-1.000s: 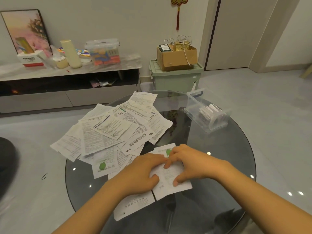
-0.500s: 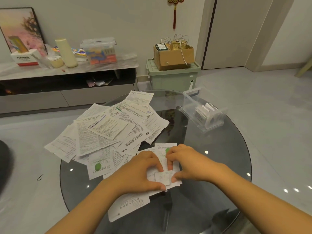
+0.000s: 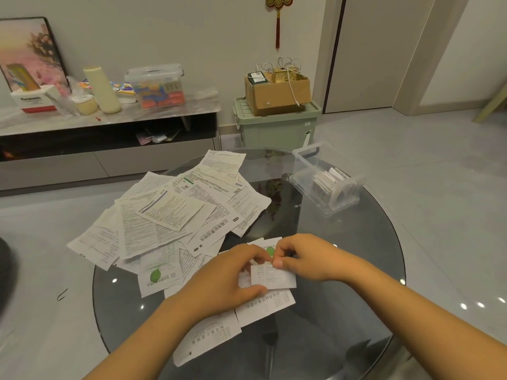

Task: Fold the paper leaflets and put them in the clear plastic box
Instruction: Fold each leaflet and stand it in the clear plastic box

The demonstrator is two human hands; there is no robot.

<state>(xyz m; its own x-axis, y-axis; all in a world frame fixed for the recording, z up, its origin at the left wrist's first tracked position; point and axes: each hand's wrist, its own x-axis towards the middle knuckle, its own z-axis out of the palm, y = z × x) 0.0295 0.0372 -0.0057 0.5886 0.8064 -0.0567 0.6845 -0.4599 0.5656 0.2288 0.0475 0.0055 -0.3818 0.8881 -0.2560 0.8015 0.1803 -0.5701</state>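
The leaflets (image 3: 175,215) spread at centre left are white with fine black print, and one (image 3: 157,275) shows a green spot. My tabletop (image 3: 343,256) is dark smoked glass. At upper centre, a brown cardboard box (image 3: 277,93) tops a pale green bin (image 3: 274,127).

"Panasonic" is printed on the white carton (image 3: 31,100).

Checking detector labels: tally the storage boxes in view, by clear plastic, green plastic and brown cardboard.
Clear plastic boxes: 2 (open clear box on round glass table; lidded clear box on grey sideboard)
Green plastic lidded bin: 1
Brown cardboard box: 1
Total: 4
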